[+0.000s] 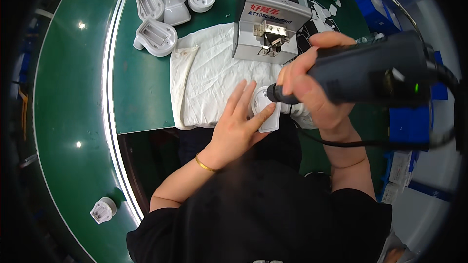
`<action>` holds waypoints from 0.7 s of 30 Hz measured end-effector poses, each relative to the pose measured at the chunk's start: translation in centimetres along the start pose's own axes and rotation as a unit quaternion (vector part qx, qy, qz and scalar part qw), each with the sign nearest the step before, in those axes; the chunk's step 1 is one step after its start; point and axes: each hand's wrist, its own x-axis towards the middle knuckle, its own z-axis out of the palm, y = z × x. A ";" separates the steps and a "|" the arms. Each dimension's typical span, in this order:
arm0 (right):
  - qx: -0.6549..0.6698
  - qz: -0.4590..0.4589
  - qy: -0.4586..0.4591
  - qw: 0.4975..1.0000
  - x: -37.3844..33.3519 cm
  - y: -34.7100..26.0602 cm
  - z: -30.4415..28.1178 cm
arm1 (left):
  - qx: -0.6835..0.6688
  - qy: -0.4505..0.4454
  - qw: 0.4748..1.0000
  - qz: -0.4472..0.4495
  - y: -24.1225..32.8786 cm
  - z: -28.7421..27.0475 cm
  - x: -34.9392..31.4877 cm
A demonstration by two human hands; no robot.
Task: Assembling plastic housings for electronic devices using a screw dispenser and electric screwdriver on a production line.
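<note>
My right hand point(312, 85) is wrapped round a black electric screwdriver point(380, 75) with a small green light on its body. Its dark tip reaches the upper end of a white plastic housing point(269, 122), by the recess there; the exact contact point is hidden. With my left hand point(235, 129) I hold the housing at its left side and across its middle, the fingers stretched along it. The housing lies at the near edge of a white cloth point(209, 75). My left palm and fingers cover part of it.
A grey metal machine point(268, 14) stands on the cloth's far side. Several white housings point(157, 38) sit far left on the green table. Left of a bright strip runs a green conveyor belt point(73, 117) carrying a white part point(103, 210). A black cable point(351, 143) loops at right, near blue bins point(409, 124).
</note>
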 end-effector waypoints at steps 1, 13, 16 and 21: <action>0.041 -0.017 0.031 0.999 0.0 0.4 -0.4 | 0.070 0.010 0.997 0.039 0.5 -0.2 0.1; 0.310 0.036 0.262 0.913 -2.8 3.4 -13.7 | 0.203 -0.052 0.977 0.045 -0.4 -6.4 0.6; 0.289 0.040 0.290 0.911 -4.3 3.6 -17.0 | 0.138 0.049 0.989 -0.032 -3.3 -7.2 -1.4; 0.226 0.045 0.360 0.904 -5.5 4.6 -20.7 | 0.133 0.377 0.895 -0.201 -7.0 -14.5 -3.9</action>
